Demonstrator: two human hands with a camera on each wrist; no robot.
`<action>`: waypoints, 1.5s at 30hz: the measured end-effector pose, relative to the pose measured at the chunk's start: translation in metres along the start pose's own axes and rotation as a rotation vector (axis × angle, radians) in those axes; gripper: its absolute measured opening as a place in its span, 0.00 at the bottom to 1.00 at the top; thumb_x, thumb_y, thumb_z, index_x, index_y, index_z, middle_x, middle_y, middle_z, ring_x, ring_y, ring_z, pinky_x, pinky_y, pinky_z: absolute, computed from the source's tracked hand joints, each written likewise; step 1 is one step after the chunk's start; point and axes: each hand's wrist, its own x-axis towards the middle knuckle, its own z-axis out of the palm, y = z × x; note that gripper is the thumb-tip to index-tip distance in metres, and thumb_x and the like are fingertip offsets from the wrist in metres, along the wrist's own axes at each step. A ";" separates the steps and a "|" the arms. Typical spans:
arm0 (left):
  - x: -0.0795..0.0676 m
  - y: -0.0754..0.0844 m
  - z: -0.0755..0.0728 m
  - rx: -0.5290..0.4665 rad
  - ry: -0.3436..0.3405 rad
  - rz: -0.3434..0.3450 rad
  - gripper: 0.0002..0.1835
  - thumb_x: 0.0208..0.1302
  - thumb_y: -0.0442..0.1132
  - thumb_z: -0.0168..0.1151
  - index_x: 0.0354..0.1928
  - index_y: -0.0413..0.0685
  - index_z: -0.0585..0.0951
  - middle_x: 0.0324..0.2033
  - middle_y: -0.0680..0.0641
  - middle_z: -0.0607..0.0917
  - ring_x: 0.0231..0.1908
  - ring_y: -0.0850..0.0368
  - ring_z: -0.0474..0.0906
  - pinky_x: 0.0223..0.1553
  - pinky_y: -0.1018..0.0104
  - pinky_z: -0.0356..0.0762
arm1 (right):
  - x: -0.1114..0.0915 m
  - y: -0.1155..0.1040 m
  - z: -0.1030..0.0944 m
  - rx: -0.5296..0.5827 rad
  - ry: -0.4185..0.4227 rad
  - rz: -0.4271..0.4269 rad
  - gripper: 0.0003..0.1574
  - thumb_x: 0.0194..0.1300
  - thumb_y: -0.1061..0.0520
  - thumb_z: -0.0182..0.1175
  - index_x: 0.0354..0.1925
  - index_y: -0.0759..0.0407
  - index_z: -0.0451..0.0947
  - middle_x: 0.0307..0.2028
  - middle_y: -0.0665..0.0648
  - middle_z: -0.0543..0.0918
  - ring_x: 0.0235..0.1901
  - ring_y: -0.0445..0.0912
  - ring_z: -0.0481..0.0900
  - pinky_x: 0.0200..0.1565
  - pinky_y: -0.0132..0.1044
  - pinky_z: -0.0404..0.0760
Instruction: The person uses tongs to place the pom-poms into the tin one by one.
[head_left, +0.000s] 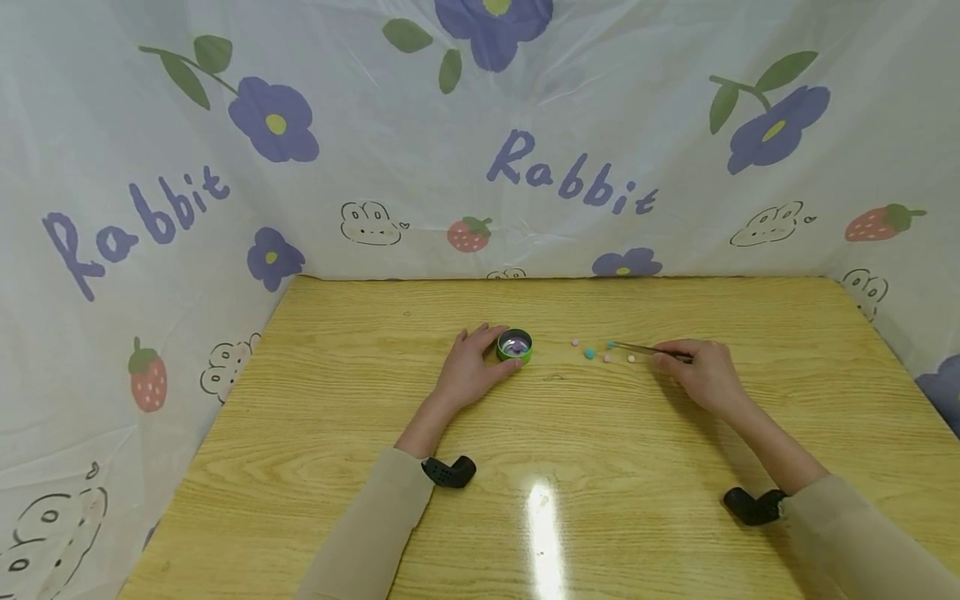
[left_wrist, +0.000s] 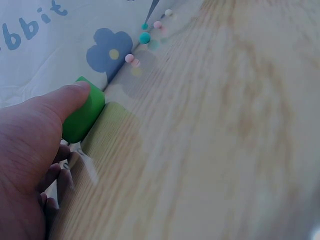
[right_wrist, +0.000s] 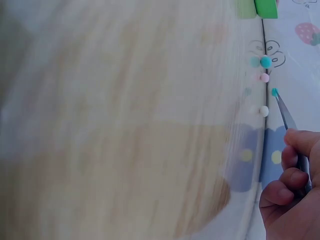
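Note:
My left hand [head_left: 472, 367] holds a small round green container [head_left: 504, 357] on the table, thumb on the near side and fingers at the far side. In the head view its mouth faces up and its inside looks shiny. With my right hand [head_left: 708, 375] I grip slim metal tweezers [head_left: 651, 351]. At the tweezers' tips is a small teal ball [right_wrist: 274, 92], a little above the table in the right wrist view. Below and around the tips lie a larger teal ball [head_left: 589, 354], a white ball [head_left: 632, 358] and two pink balls, one nearer the container [head_left: 517, 360].
The wooden table [head_left: 600, 450] spreads out around both hands. A white cloth [head_left: 420, 150] with flowers, rabbits and strawberries hangs along its back and sides. Black cameras sit at both wrists, one by the left cuff [head_left: 405, 479].

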 end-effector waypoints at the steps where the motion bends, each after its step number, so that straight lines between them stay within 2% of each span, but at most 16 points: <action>1: 0.000 0.000 0.000 -0.001 0.000 0.000 0.35 0.66 0.51 0.72 0.70 0.43 0.75 0.66 0.41 0.78 0.73 0.42 0.63 0.78 0.45 0.42 | 0.000 -0.001 0.000 0.002 -0.001 0.000 0.14 0.71 0.62 0.66 0.50 0.71 0.86 0.43 0.72 0.87 0.31 0.49 0.82 0.24 0.32 0.74; 9: 0.000 -0.001 -0.001 -0.007 0.001 -0.002 0.35 0.66 0.51 0.72 0.70 0.43 0.75 0.66 0.41 0.78 0.74 0.42 0.62 0.78 0.46 0.42 | 0.007 -0.008 0.004 0.007 -0.005 -0.006 0.15 0.73 0.60 0.64 0.52 0.70 0.85 0.44 0.71 0.87 0.31 0.53 0.84 0.27 0.33 0.77; 13: -0.001 -0.002 -0.001 -0.003 -0.003 -0.009 0.35 0.66 0.51 0.72 0.71 0.43 0.75 0.66 0.41 0.78 0.74 0.42 0.62 0.78 0.46 0.42 | 0.013 -0.013 0.007 0.009 0.005 -0.016 0.15 0.73 0.60 0.64 0.51 0.70 0.86 0.44 0.70 0.88 0.39 0.60 0.86 0.30 0.33 0.78; 16: -0.001 -0.002 -0.001 -0.003 -0.006 -0.011 0.35 0.66 0.51 0.72 0.71 0.43 0.75 0.66 0.41 0.78 0.74 0.43 0.62 0.78 0.47 0.42 | 0.017 -0.019 0.011 0.018 0.008 -0.027 0.14 0.72 0.61 0.65 0.51 0.70 0.86 0.44 0.70 0.88 0.43 0.63 0.86 0.33 0.37 0.80; 20: -0.001 -0.002 -0.001 -0.007 -0.005 -0.005 0.35 0.66 0.50 0.72 0.71 0.43 0.75 0.66 0.41 0.78 0.74 0.42 0.63 0.78 0.46 0.42 | 0.021 -0.026 0.017 0.034 0.006 -0.039 0.14 0.72 0.62 0.65 0.51 0.70 0.86 0.45 0.70 0.87 0.45 0.64 0.85 0.39 0.51 0.84; 22: -0.001 -0.002 -0.001 -0.010 -0.004 -0.002 0.34 0.66 0.50 0.72 0.70 0.44 0.75 0.66 0.41 0.78 0.73 0.42 0.63 0.78 0.45 0.42 | 0.023 -0.030 0.020 0.039 0.003 -0.045 0.14 0.73 0.61 0.64 0.51 0.70 0.86 0.45 0.70 0.87 0.45 0.64 0.85 0.41 0.54 0.84; 27: -0.001 -0.001 -0.001 -0.007 -0.001 0.003 0.34 0.66 0.50 0.72 0.70 0.44 0.75 0.66 0.42 0.79 0.73 0.42 0.63 0.78 0.46 0.43 | 0.028 -0.038 0.024 0.064 0.004 -0.047 0.14 0.72 0.61 0.65 0.51 0.69 0.86 0.43 0.68 0.88 0.42 0.61 0.87 0.32 0.39 0.79; 30: -0.001 -0.001 0.000 -0.005 0.003 0.007 0.34 0.66 0.50 0.72 0.70 0.44 0.75 0.65 0.42 0.79 0.73 0.42 0.63 0.78 0.46 0.43 | 0.030 -0.041 0.027 0.082 0.007 -0.037 0.13 0.72 0.62 0.65 0.50 0.69 0.87 0.43 0.68 0.89 0.42 0.61 0.87 0.31 0.37 0.77; 34: 0.000 -0.001 0.000 0.001 0.006 0.005 0.34 0.66 0.51 0.72 0.70 0.45 0.76 0.66 0.42 0.79 0.73 0.42 0.63 0.78 0.47 0.43 | 0.032 -0.044 0.034 0.107 -0.005 -0.030 0.13 0.72 0.62 0.65 0.50 0.69 0.87 0.45 0.68 0.88 0.47 0.64 0.85 0.40 0.49 0.84; 37: 0.000 0.000 0.000 -0.002 0.005 0.001 0.34 0.66 0.50 0.72 0.70 0.45 0.76 0.66 0.42 0.79 0.74 0.43 0.63 0.78 0.47 0.42 | 0.034 -0.047 0.040 0.130 -0.016 -0.036 0.13 0.72 0.62 0.65 0.50 0.69 0.87 0.45 0.68 0.88 0.49 0.64 0.85 0.46 0.56 0.85; 41: -0.001 0.002 0.000 -0.013 0.007 0.000 0.34 0.66 0.50 0.72 0.70 0.44 0.76 0.66 0.42 0.79 0.74 0.42 0.63 0.78 0.46 0.42 | 0.036 -0.054 0.048 0.162 -0.032 -0.035 0.13 0.71 0.62 0.65 0.50 0.69 0.87 0.44 0.67 0.88 0.45 0.61 0.87 0.41 0.48 0.86; 45: -0.001 0.002 0.000 -0.008 0.005 -0.005 0.34 0.66 0.51 0.72 0.70 0.43 0.76 0.66 0.42 0.78 0.74 0.42 0.63 0.78 0.46 0.43 | 0.038 -0.062 0.054 0.176 -0.051 -0.036 0.13 0.71 0.62 0.66 0.50 0.69 0.87 0.42 0.66 0.89 0.43 0.59 0.87 0.37 0.40 0.84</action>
